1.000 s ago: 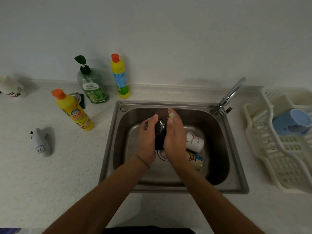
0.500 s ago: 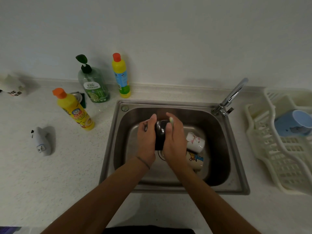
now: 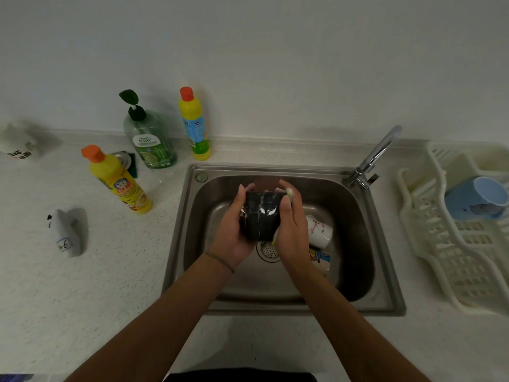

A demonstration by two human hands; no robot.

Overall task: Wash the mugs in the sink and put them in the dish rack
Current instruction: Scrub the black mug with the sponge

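Kitchen, a plain home-style one | steel sink (image 3: 382,271) set into a speckled table (image 3: 82,299); chrome tap (image 3: 377,153) behind it | dish soap bottles (image 3: 150,140) by the wall; plastic dish rack (image 3: 451,260) alongside

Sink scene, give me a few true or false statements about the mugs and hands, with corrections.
1. The left hand holds a black mug over the sink. True.
2. The blue mug lies in the sink. False: it is in the dish rack.
3. Two more mugs, a floral white mug and a cartoon mug, lie in the sink. True.
4. The right hand rests on the faucet. False: it presses a sponge against the black mug.
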